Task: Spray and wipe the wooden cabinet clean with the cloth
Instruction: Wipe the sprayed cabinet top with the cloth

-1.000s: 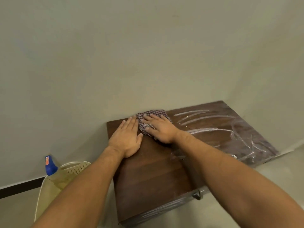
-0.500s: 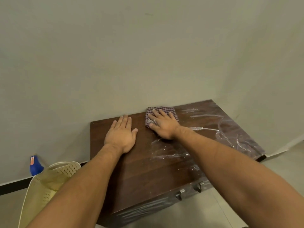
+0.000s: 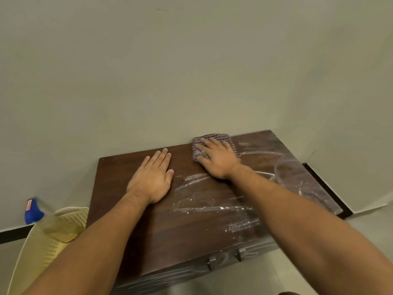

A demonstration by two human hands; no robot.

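Cabinet (image 3: 148,241) top, streaked white, stands against a grey wall (image 3: 191,71).

dark wood cabinet (image 3: 148,231), smooth, streaked with white smears; checked woven cloth (image 3: 230,140); perforated cream plastic basket (image 3: 49,241); matt painted wall (image 3: 191,71).

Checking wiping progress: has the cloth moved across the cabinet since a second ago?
Yes. The cloth under the right hand has slid rightward along the cabinet's back edge, away from its left corner.
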